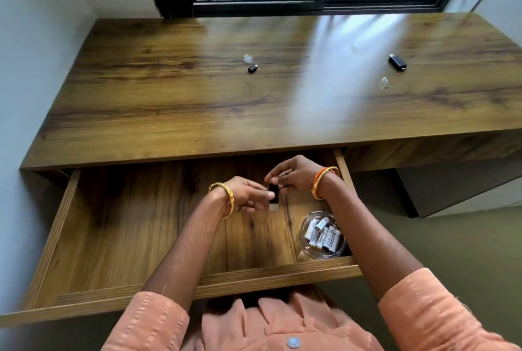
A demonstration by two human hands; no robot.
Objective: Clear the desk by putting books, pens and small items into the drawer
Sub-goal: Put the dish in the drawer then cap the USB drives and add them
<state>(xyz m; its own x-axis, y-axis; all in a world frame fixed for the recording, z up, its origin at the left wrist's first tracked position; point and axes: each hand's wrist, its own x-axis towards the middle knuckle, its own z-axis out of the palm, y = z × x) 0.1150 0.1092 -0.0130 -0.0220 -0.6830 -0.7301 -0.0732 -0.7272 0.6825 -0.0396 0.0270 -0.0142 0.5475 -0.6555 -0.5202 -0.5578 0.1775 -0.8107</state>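
Over the pulled-out drawer (70,237), whose floor lies bare from its left wall to the middle, the left hand (245,195) and right hand (293,175) both pinch a small black stick with a clear cap (273,196). A glass bowl (308,226) of white batteries (324,235) sits in the drawer's front right corner. On the broad tabletop (169,102), a small black plug (252,68) lies beside a clear cap (247,58), and well to the right lie a black stick (397,62) and another clear cap (383,82).

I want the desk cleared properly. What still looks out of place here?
Two clear caps lie apart from their black sticks on the desk: one cap by the small stick, another near the larger stick. Nothing looks spilled or damaged.
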